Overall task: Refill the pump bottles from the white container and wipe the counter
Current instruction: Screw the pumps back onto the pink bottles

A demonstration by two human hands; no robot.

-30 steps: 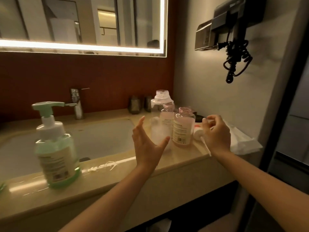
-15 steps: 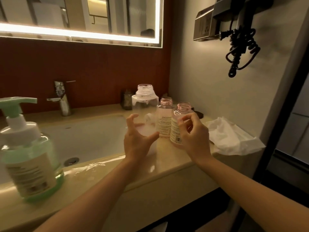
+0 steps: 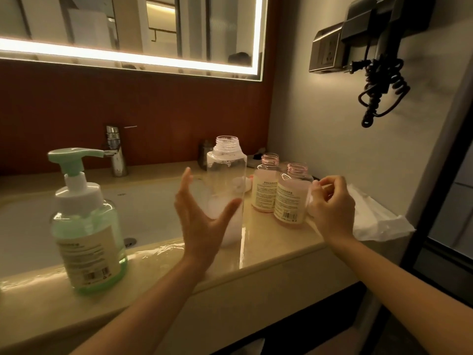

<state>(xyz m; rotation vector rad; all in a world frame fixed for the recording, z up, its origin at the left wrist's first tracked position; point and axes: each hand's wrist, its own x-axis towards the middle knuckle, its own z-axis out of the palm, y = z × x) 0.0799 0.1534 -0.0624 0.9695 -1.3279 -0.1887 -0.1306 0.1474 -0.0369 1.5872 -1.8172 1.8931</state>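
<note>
A tall clear bottle (image 3: 226,180) without a cap stands on the wet counter (image 3: 268,252), with white liquid low inside. My left hand (image 3: 202,216) is spread open just in front of it, thumb against its lower part. Two small pink bottles, the far pink bottle (image 3: 263,188) and the near pink bottle (image 3: 291,198), stand uncapped to its right. My right hand (image 3: 332,208) has curled fingers at the right side of the nearer pink bottle; nothing shows in its grasp. A green pump bottle (image 3: 87,226) stands at the front left.
A white cloth (image 3: 376,216) lies crumpled at the counter's right end. The sink basin (image 3: 153,206) and faucet (image 3: 116,149) sit behind the bottles. A hair dryer with coiled cord (image 3: 378,73) hangs on the right wall. Dark cups (image 3: 204,152) stand in the back corner.
My right hand has moved from the front of the nearer pink bottle to its right side. My left hand stays spread by the clear bottle. The view has shifted slightly.
</note>
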